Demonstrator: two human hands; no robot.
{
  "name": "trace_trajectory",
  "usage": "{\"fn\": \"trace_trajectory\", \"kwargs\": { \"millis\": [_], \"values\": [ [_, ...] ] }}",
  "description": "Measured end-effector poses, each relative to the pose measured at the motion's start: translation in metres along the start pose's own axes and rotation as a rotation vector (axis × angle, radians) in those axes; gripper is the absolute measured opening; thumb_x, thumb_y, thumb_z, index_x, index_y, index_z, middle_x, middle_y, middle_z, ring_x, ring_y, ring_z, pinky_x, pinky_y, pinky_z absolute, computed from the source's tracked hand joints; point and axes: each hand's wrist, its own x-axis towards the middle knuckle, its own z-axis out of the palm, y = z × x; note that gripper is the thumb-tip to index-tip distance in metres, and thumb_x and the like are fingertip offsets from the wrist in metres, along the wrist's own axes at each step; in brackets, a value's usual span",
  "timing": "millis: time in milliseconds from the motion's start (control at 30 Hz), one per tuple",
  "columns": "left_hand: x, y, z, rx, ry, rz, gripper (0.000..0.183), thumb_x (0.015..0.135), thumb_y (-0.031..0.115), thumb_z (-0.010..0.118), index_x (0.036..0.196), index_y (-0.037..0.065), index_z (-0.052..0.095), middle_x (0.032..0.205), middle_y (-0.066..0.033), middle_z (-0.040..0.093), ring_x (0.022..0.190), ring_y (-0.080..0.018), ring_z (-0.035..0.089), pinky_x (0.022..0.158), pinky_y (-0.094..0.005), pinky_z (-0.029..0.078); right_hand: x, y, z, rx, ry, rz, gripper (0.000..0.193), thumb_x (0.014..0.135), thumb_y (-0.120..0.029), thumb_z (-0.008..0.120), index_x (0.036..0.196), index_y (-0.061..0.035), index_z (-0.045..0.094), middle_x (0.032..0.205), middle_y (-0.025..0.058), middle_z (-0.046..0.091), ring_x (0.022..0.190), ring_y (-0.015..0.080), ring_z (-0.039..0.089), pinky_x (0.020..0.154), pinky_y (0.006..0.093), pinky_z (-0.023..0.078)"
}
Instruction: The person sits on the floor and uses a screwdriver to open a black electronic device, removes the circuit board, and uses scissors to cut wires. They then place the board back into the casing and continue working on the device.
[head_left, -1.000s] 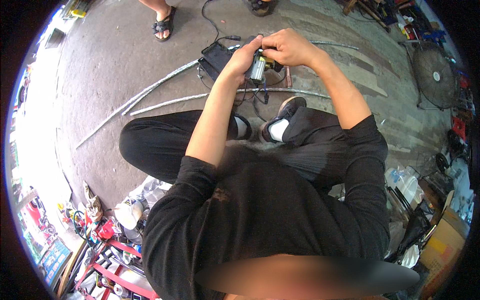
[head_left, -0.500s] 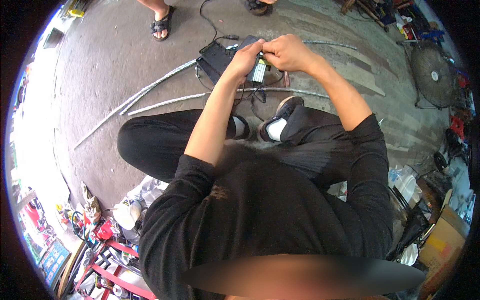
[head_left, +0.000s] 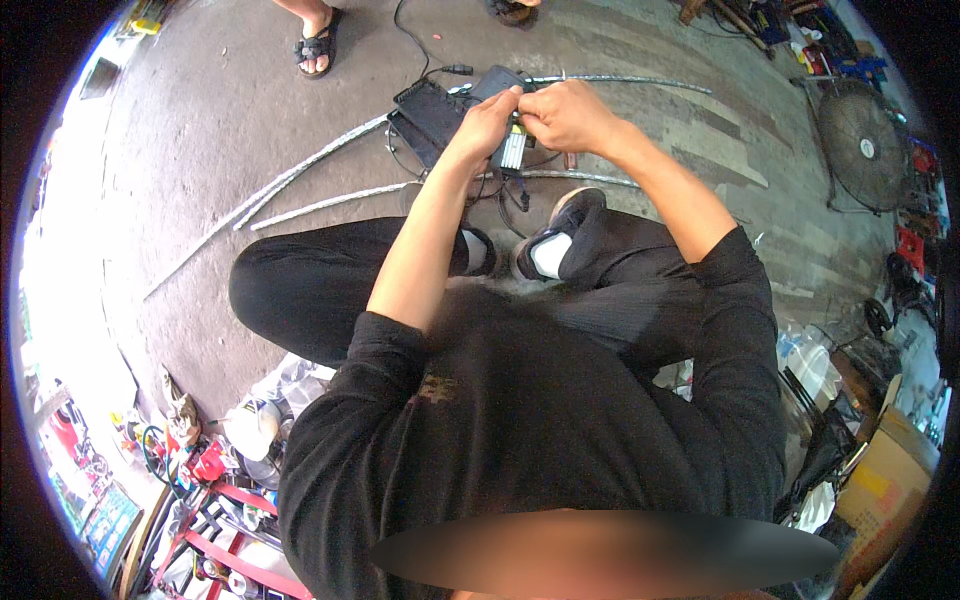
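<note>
Beyond the 2 shoes [head_left: 580,207], the left hand [head_left: 486,123] clasps an opened black electronic unit [head_left: 512,158] showing ribbed silver metal [head_left: 514,146] and a yellow part [head_left: 518,130]. The right hand [head_left: 565,113] has its fingers pressed together beside it; what they pinch, I cannot tell.

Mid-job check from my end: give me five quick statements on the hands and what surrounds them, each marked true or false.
1. The left hand holds the finned unit. True.
2. The right hand is far from the left hand. False: the right hand is close beside the left hand.
3. The black tray-like casing lies right of both hands. False: the black tray-like casing lies to their left.
4. The fan stands at the right of the view. True.
5. The silver rods stand upright. False: they lie on the floor.
</note>
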Motion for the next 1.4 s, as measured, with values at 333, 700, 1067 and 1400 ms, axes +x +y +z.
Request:
{"fn": "trace_trajectory", "kwargs": {
  "millis": [333,700,1067,1400],
  "values": [
    [-0.006,0.039,-0.032,-0.505,-0.080,-0.122,0.052,0.103,0.047,0.046,0.114,-0.002,0.058,0.089,-0.0185,0.070,0.071,-0.0331,0.071,0.060,-0.0478,0.061,-0.014,0.043,-0.005,0.888,-0.043,0.253,0.025,0.097,-0.028,0.064,0.105,-0.0055,0.071,0.075,-0.0030,0.061,0.065,0.0088,0.054,0.058,0.0258,0.043],
    [-0.002,0.038,-0.045,-0.883,-0.324,0.030,0.080,0.099,0.063,0.035,0.146,-0.002,0.038,0.141,-0.0355,0.045,0.126,-0.0560,0.049,0.101,-0.0691,0.043,-0.037,0.084,-0.001,0.841,-0.167,0.742,0.024,0.097,-0.028,0.063,0.104,-0.0055,0.069,0.074,-0.0022,0.061,0.059,0.0069,0.050,0.051,0.0246,0.040],
    [0.002,0.038,-0.050,-1.118,-0.674,0.055,0.082,0.097,0.066,0.037,0.148,0.002,0.039,0.148,-0.0309,0.041,0.132,-0.0535,0.044,0.104,-0.0732,0.036,-0.125,0.183,0.072,0.425,-0.302,1.078,0.024,0.093,-0.023,0.062,0.093,0.0004,0.065,0.072,0.0070,0.065,0.052,0.0168,0.057,0.046,0.0346,0.046],
    [-0.014,0.055,-0.040,-0.774,-0.361,0.187,0.092,0.095,0.072,0.033,0.152,0.000,0.031,0.151,-0.0293,0.038,0.132,-0.0528,0.043,0.104,-0.0667,0.041,-0.024,0.021,0.004,1.321,-0.392,0.408,0.068,0.091,-0.027,0.070,0.147,-0.0021,0.042,0.133,0.0138,0.062,0.125,0.0231,0.055,0.106,0.0371,0.041]
  ]
}}
